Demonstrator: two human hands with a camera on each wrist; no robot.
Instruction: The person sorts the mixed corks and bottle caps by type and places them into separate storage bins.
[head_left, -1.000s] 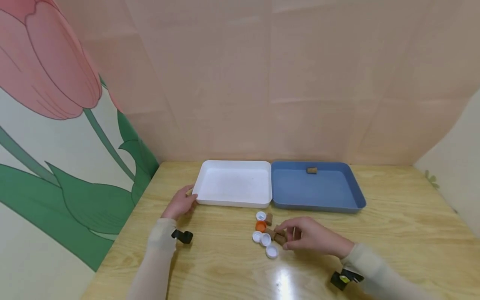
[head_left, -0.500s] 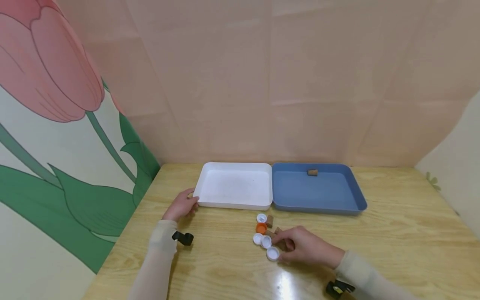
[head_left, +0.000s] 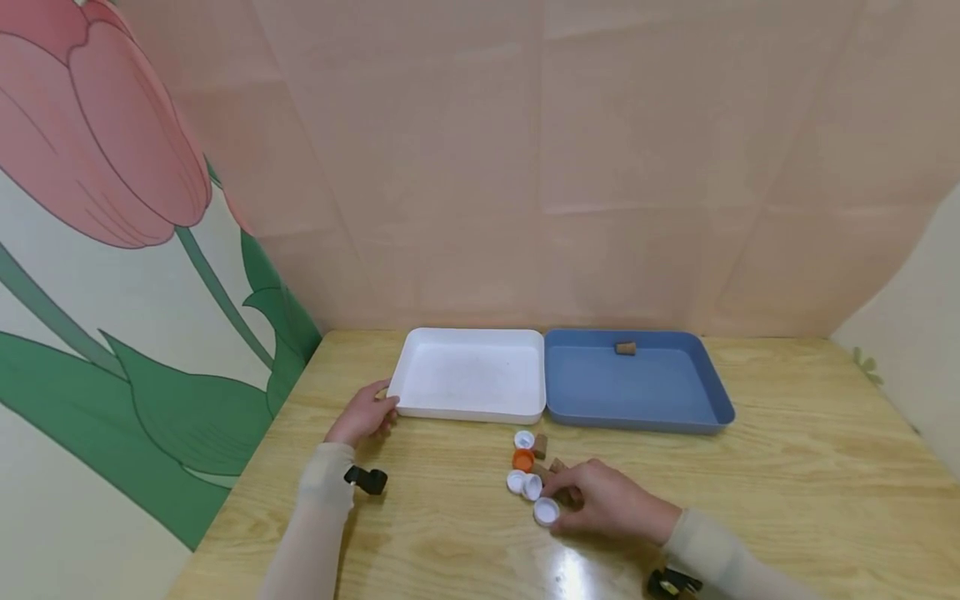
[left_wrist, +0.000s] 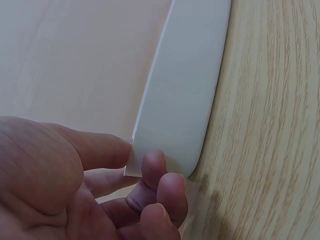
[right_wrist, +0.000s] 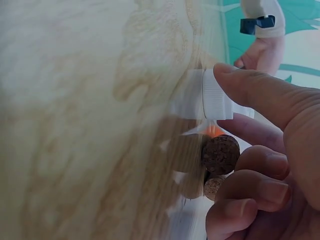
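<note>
beside corks (right_wrist: 221, 155), the right hand (head_left: 603, 502) pinches a white cap (head_left: 547, 512); the left hand (head_left: 363, 415) grips the white tray (head_left: 468, 375), perhaps steadying it.

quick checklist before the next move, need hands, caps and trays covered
1. Left hand on the near-left corner of the white tray: ok, fingers hold its edge.
2. Right hand at the nearest white cap: ok, thumb and index finger are at it.
3. Firm pinch on that cap: cannot tell.
4. Cap lifted off the wooden table: not ok, it rests there.
5. Blue tray holding only corks: ok, one cork lies in it.
6. All loose corks in full view: not ok, the right hand partly covers the group.
</note>
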